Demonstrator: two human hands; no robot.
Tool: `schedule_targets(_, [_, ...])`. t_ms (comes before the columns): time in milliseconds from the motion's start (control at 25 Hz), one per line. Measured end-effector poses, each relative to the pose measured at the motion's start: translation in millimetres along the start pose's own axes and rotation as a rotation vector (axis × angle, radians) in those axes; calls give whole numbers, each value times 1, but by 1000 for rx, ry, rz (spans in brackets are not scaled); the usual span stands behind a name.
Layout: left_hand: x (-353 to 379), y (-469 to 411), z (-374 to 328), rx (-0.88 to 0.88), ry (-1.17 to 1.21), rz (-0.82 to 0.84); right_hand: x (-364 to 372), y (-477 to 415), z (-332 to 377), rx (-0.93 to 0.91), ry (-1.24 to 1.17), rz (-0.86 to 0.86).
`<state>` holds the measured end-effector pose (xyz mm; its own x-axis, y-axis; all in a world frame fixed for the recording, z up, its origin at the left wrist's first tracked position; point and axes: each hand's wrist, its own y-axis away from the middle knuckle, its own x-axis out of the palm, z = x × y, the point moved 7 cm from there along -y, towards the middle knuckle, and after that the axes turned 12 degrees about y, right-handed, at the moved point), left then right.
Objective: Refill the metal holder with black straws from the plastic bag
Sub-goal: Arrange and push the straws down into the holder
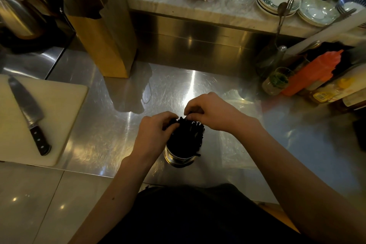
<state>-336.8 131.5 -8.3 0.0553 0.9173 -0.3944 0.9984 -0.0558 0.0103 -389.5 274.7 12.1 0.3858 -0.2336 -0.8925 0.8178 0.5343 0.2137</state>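
Note:
A round metal holder (pixel 179 158) stands on the steel counter near its front edge, packed with black straws (pixel 188 134) that stick up above its rim. My left hand (pixel 156 130) curls around the left side of the straw tops. My right hand (pixel 210 112) pinches the straw tips from above and behind. A clear plastic bag (pixel 235 123) lies flat on the counter just to the right of the holder; I cannot tell what is in it.
A brown paper bag (pixel 103 31) stands at the back left. A white cutting board (pixel 59 117) with a large knife (pixel 29 115) lies at the left. Bottles and jars (pixel 309 77) crowd the right side. Stacked plates (pixel 277 0) sit on the marble shelf behind.

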Motion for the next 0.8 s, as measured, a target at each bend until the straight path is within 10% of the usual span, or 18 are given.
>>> schedule_targets(800, [-13, -8, -18, 29, -65, 53, -25, 13, -4, 95, 188, -139])
